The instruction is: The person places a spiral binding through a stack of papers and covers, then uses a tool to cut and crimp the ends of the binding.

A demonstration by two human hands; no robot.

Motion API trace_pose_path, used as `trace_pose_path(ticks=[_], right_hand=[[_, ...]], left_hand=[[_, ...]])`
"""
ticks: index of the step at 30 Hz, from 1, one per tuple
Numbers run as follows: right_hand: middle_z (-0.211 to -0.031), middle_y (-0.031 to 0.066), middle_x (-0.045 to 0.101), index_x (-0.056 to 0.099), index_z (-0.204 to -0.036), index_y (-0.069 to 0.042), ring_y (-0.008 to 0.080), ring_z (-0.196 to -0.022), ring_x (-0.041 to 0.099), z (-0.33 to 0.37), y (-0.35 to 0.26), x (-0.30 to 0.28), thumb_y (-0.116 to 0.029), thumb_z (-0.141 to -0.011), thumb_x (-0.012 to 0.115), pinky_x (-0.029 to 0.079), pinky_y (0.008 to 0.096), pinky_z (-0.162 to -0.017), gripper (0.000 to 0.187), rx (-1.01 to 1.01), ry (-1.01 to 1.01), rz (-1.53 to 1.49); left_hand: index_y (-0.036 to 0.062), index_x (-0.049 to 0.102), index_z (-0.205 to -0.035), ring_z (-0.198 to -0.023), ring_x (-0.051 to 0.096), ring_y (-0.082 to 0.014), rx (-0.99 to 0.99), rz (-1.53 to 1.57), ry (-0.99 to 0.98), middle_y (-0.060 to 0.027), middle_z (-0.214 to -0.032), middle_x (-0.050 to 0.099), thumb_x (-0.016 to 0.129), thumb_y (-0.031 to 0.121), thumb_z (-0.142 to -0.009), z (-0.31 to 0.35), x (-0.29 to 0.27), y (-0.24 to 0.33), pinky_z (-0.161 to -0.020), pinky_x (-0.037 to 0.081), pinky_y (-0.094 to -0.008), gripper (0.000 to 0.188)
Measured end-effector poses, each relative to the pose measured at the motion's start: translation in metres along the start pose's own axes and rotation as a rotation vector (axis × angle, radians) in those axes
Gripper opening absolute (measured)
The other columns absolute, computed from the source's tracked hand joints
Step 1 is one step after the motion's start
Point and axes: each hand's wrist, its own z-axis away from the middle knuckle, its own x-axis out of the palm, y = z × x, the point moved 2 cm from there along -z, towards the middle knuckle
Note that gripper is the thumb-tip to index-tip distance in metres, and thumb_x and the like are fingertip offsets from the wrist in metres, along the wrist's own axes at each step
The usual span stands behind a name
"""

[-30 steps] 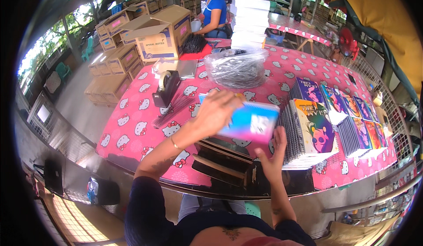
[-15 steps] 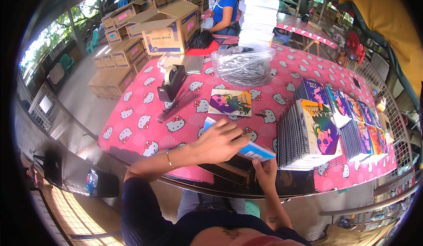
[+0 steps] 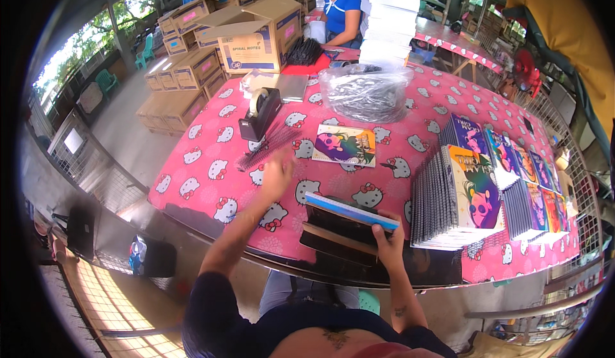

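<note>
My right hand (image 3: 389, 237) is closed on the right end of an unbound notebook (image 3: 349, 210), a thin stack of sheets with a blue face. The notebook is tilted on its long edge above a dark wooden block at the table's front edge. My left hand (image 3: 278, 177) is off it, slightly blurred, its fingers apart with nothing seen in them. It is just short of several loose dark spiral coils (image 3: 272, 148) on the pink table cover (image 3: 205, 182). Beyond the notebook lies a notebook with a colourful cover (image 3: 344, 145).
A black tape dispenser (image 3: 261, 116) stands behind the coils, near a plastic bag of coils (image 3: 366, 95). Spiral notebooks (image 3: 458, 198) are stacked at the right. An open carton (image 3: 256, 44), a tall white paper stack (image 3: 387, 28) and a person in blue (image 3: 343, 12) are farther back.
My left hand has let go of the notebook and moved forward and left toward the coils. My right hand keeps hold of the notebook. The whole view has shifted slightly.
</note>
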Motion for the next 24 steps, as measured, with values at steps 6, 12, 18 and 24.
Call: trace_pose_path(ticks=[6, 12, 18, 24], right_hand=[[-0.112, 0.0113, 0.064, 0.058, -0.121, 0.003, 0.0158, -0.101, 0.061, 0.004, 0.003, -0.008, -0.019, -0.094, 0.071, 0.048, 0.0292, -0.089, 0.037, -0.021, -0.02, -0.037], [-0.112, 0.011, 0.064, 0.058, -0.122, 0.003, 0.0164, -0.101, 0.061, -0.006, 0.009, -0.007, -0.019, -0.093, 0.072, 0.048, 0.0296, -0.09, 0.039, -0.048, -0.033, -0.02], [-0.115, 0.0104, 0.062, 0.053, -0.13, 0.001, 0.0174, -0.107, 0.058, -0.001, 0.01, -0.002, -0.02, -0.093, 0.07, 0.045, 0.0313, -0.095, 0.046, -0.012, 0.057, -0.115], [-0.118, 0.0114, 0.06, 0.051, -0.131, 0.002, 0.0187, -0.108, 0.057, -0.007, 0.01, 0.011, -0.022, -0.095, 0.069, 0.043, 0.0319, -0.097, 0.047, -0.033, 0.057, -0.028]], left_hand=[[-0.0009, 0.062, -0.102, -0.1, 0.061, -0.0372, 0.154, -0.72, -0.059, -0.0188, -0.106, 0.062, 0.06, 0.013, -0.091, -0.062, 0.016, -0.106, -0.092, 0.05, -0.0455, 0.017], [0.0013, 0.052, -0.103, -0.095, 0.063, -0.0344, 0.234, -0.74, 0.156, -0.0175, -0.106, 0.06, 0.059, 0.009, -0.088, -0.068, -0.001, -0.081, -0.081, 0.055, -0.0435, 0.018], [-0.0015, 0.05, -0.126, -0.096, 0.067, -0.0361, -0.101, 0.183, 0.041, -0.0209, -0.124, 0.059, 0.055, 0.015, -0.095, 0.002, -0.047, 0.02, -0.084, 0.055, -0.0448, 0.035], [0.0038, 0.032, -0.154, -0.119, 0.059, -0.026, -0.065, 0.562, -0.099, -0.0165, -0.136, 0.058, 0.042, 0.012, -0.103, 0.121, -0.024, 0.092, -0.099, 0.047, -0.0375, 0.053]])
